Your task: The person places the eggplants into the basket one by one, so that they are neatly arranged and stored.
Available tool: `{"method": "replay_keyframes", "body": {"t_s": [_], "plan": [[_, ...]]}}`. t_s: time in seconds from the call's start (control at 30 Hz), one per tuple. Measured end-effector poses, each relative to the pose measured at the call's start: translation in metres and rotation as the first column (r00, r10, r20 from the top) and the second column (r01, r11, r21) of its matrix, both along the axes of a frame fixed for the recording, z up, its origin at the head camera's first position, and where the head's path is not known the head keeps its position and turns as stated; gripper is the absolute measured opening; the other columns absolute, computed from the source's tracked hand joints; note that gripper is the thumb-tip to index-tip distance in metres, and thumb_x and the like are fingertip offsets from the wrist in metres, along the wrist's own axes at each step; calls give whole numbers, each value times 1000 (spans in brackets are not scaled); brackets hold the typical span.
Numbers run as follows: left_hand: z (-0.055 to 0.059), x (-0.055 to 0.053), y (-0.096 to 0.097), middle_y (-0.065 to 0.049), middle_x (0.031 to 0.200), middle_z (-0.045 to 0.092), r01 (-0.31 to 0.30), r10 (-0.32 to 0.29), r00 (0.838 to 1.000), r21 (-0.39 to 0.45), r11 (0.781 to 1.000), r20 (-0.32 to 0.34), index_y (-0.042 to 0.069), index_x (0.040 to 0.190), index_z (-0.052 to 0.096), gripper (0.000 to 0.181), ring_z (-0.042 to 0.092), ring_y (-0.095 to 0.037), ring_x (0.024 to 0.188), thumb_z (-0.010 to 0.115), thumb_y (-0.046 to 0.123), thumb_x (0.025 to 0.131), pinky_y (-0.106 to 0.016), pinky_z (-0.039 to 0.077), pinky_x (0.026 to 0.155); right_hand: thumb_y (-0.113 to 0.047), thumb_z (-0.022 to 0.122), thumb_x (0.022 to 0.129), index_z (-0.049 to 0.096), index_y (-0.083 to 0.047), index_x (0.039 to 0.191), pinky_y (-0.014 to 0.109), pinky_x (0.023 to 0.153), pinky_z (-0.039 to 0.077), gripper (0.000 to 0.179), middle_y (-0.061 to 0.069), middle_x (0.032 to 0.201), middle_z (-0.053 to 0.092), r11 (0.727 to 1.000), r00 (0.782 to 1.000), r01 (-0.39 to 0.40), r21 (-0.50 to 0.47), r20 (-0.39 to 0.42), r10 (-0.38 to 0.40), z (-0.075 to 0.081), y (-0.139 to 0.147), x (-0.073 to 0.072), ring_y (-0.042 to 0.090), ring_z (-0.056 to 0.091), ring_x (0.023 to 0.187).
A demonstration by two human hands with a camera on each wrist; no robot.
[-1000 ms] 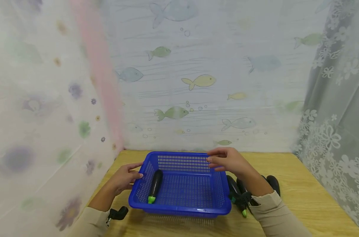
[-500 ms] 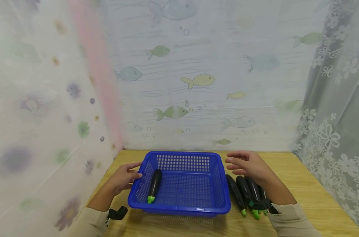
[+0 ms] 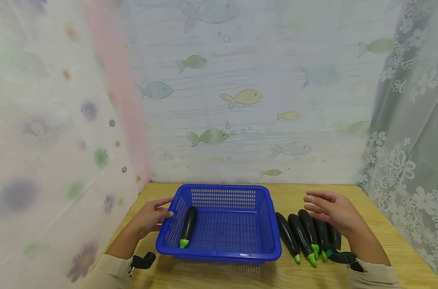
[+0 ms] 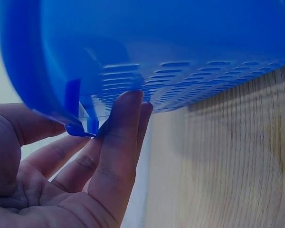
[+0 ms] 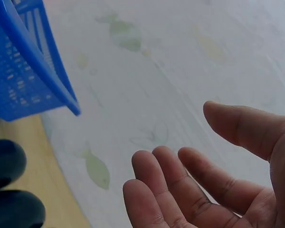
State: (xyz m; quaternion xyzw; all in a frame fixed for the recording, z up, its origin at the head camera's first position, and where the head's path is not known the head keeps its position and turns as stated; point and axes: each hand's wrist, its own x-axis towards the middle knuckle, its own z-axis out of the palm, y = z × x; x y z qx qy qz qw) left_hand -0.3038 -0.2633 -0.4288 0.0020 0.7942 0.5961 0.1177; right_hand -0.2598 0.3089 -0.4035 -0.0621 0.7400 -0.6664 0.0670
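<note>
A blue plastic basket [image 3: 219,255] with slotted walls sits on the table, and a dark eggplant [image 3: 189,225] with a green stem end lies inside along its left wall. My left hand [image 3: 151,218] holds the basket's left rim; in the left wrist view its thumb is at the rim and its fingers touch the outer wall. My right hand [image 3: 336,210] hovers over the right end of a row of several eggplants [image 3: 301,235], partly hiding those farthest right. It holds nothing, its fingers spread and loosely bent in the right wrist view.
The wooden table [image 3: 378,224] extends right of the eggplants. Behind it hangs a fish-print sheet [image 3: 255,160]. A flowered sheet [image 3: 60,160] borders the left side, and a lace curtain [image 3: 403,160] the right.
My right hand has moved right, from above the basket's back right corner to over the eggplants, uncovering several of them. My left hand and the basket stay in place.
</note>
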Motion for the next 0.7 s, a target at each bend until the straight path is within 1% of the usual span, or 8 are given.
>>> {"method": "replay_keyframes", "body": {"t_s": [0.1,0.23,0.43,0.57,0.7], "plan": [[0,1,0,-24,127,69,-5,5,1000,3,1000,3,8,159,41,62,76,-31,97,64,5,101,-50,65,79,-31,60,106,54,-12,145,32,95,60,44,-16,121,71,999,1000,24,-30,8,-24,-2,12,3,6,72,111],[1,3,0,-25,126,70,-13,13,1000,11,1000,10,9,159,41,62,76,-32,96,63,5,101,-50,65,79,-31,61,106,60,-22,136,31,93,61,32,-18,115,72,996,997,68,-54,29,-66,-8,27,5,5,72,108],[1,3,1,-24,126,70,-19,19,1000,0,1000,-1,9,158,42,61,76,-32,96,63,6,101,-50,65,79,-32,65,104,67,-37,115,29,88,62,12,-22,108,73,987,983,154,-52,113,-147,-25,50,3,2,73,100],[1,4,1,-23,126,70,-29,29,1000,-8,1000,1,10,158,43,60,76,-31,97,64,6,101,-50,65,79,-32,67,102,69,-40,105,30,88,63,8,-23,102,72,976,967,204,-73,173,-189,-34,64,4,2,73,97],[-1,4,1,-23,126,70,-32,31,999,5,999,7,10,158,43,60,76,-31,97,64,6,101,-50,65,79,-34,68,101,68,-39,101,32,89,63,6,-24,99,70,968,948,243,-69,227,-222,-42,77,3,1,73,94]]}}
